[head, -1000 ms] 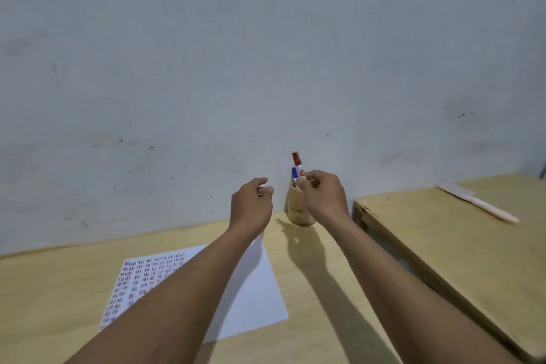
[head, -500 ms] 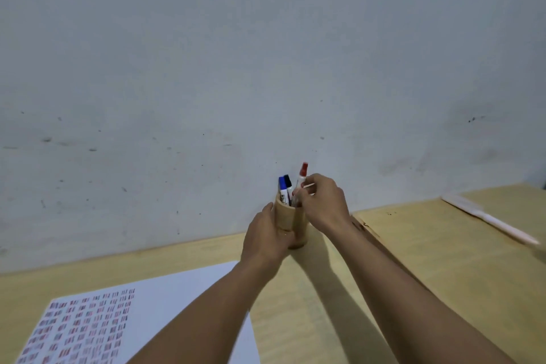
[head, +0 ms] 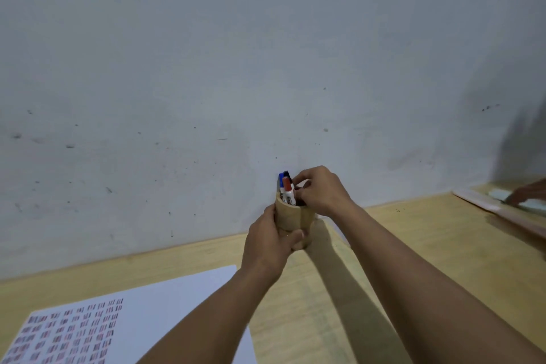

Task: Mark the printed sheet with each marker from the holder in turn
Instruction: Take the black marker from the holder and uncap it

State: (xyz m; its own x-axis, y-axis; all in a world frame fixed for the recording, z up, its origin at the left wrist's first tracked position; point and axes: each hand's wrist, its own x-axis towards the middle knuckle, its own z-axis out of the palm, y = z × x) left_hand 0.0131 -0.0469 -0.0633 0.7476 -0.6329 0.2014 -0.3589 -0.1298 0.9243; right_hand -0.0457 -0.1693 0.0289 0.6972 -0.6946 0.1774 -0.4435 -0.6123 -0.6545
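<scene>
**Both hands at the holder**

From the head camera we see our left hand (head: 270,241) wrapped around the holder (head: 291,217), a round tan cup standing on the worktop (head: 413,245) close to the grey wall (head: 206,68). The thumb presses the cup's near side, low down. Our right hand (head: 320,191) hovers at the cup's rim with its fingers curled in among the markers; we cannot tell whether they grip one. Three markers stand in the holder: red (head: 288,191) nearest, blue (head: 281,182) behind it, black (head: 286,174) at the back, partly hidden by the fingers. The sheet (head: 165,304) lies flat at lower left, well apart from the holder, with rows of small printed marks on its left half. At far right a pale, blurred flat thing (head: 502,213) lies on the worktop.
</scene>
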